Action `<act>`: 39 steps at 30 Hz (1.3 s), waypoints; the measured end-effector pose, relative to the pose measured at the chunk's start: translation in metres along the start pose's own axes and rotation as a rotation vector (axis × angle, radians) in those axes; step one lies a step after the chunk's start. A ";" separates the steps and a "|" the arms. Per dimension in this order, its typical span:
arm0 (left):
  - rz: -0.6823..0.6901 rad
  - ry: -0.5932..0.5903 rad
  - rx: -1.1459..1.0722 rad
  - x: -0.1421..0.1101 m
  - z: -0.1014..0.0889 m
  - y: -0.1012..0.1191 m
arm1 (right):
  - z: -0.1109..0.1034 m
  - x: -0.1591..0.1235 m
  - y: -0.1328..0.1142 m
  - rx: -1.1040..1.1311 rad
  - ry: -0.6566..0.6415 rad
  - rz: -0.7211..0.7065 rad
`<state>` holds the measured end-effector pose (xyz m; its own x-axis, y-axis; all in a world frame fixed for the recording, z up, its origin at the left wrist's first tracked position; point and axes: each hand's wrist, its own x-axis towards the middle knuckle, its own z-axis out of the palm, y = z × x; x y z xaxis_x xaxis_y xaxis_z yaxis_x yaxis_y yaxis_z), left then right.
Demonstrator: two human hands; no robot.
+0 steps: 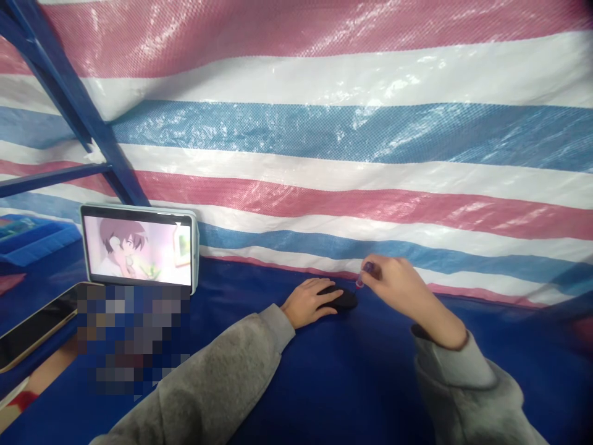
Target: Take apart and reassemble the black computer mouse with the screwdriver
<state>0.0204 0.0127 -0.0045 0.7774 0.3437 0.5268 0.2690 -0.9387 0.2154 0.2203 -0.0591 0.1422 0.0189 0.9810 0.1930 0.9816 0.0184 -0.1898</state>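
On the dark blue surface, a black oval object that looks like a computer mouse (346, 299) lies under my left hand (306, 303). The fingers of that hand reach over its left part and press it down, covering some of it. My right hand (391, 281) is above and to the right, its fingers pinched around a small screwdriver (369, 268) with a purple and red handle. The screwdriver points down toward the mouse's right end. Whether its tip touches the mouse I cannot tell.
A tablet (139, 250) playing a cartoon stands at the left. Near it lie a phone (41, 324) and a blurred-out patch (132, 337). Farther left is a blue plastic tray (41, 241). A striped tarpaulin (324, 130) hangs behind, beside a blue metal frame (78, 105).
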 end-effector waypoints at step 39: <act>0.043 -0.056 0.070 -0.001 0.002 0.003 | 0.016 -0.003 -0.004 -0.101 0.007 -0.019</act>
<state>0.0213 0.0091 -0.0060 0.8193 0.3030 0.4868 0.2725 -0.9527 0.1344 0.2135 -0.0593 0.1270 0.0013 0.9792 0.2027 0.9960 0.0169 -0.0882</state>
